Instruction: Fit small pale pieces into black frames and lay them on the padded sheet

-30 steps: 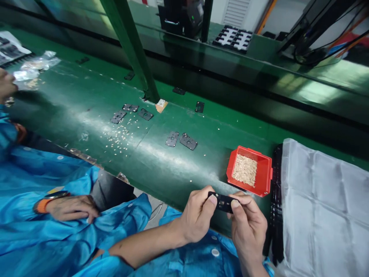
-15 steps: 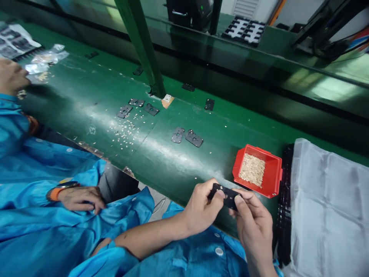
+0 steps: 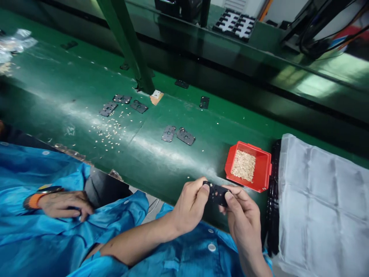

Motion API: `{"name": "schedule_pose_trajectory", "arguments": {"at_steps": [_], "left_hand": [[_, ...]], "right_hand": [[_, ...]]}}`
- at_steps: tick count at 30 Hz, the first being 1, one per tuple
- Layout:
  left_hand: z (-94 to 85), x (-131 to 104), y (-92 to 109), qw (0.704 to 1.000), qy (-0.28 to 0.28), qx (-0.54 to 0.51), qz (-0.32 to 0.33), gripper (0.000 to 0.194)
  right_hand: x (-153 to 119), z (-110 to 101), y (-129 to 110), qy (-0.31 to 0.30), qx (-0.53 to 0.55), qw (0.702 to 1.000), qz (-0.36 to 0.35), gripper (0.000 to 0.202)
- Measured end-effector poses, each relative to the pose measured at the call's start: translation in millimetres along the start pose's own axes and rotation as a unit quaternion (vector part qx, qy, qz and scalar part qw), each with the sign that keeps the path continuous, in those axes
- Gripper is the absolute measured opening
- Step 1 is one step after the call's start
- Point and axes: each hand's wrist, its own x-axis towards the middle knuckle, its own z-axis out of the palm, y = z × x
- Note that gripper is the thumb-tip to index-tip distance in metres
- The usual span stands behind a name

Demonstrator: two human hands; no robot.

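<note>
Between my two hands is a flat black plastic plate point(image 3: 217, 195) with small holes and cut-outs, held over the near edge of the bench. My left hand point(image 3: 190, 204) pinches its left end, thumb on top. The right end is gripped by my right hand point(image 3: 243, 215), thumb on the upper face and fingers behind. A red bin point(image 3: 263, 169) of small pale pieces point(image 3: 243, 165) stands just beyond my right hand. Two similar black plates, one point(image 3: 168, 133) beside another point(image 3: 186, 136), lie on the green bench point(image 3: 155, 165) ahead of my left hand.
More black plates point(image 3: 122, 99) and scattered pale bits point(image 3: 108, 132) lie farther left. A green post point(image 3: 127, 46) rises from the bench. Trays under translucent wrapping point(image 3: 323, 204) stand at right. A co-worker's hand point(image 3: 62, 204) rests at left.
The view has shifted, so the bench things appear farther left. My left thumb has slid from the plate's middle to its left end. Both hands still hold the plate.
</note>
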Motion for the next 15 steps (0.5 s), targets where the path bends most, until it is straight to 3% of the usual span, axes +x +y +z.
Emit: {"name": "schedule_pose_trajectory", "arguments": {"at_steps": [5,9,10,12,15], "left_hand": [[-3.4,2.3,-0.6,0.997,-0.014,0.063,0.052,0.039],[-16.8,5.7,-0.8,0.978,0.002,0.142,0.154,0.019],[-21.5,7.3,-1.5,0.962,0.018,0.182,0.204,0.016],[-31.2,11.7,-3.9,0.901,0.043,0.302,0.308,0.018],[-43.2,20.2,-10.1,0.801,0.045,0.458,0.383,0.022]], "right_hand": [[2.0,2.2,1.8,0.013,-0.042,0.998,-0.055,0.02],[3.9,1.1,6.8,0.053,-0.145,0.97,-0.186,0.008],[5.4,0.0,9.4,0.059,-0.166,0.96,-0.219,0.009],[10.1,-2.2,15.5,0.064,-0.194,0.946,-0.251,0.029],[17.7,-3.2,23.5,0.062,-0.235,0.943,-0.226,0.057]]}}
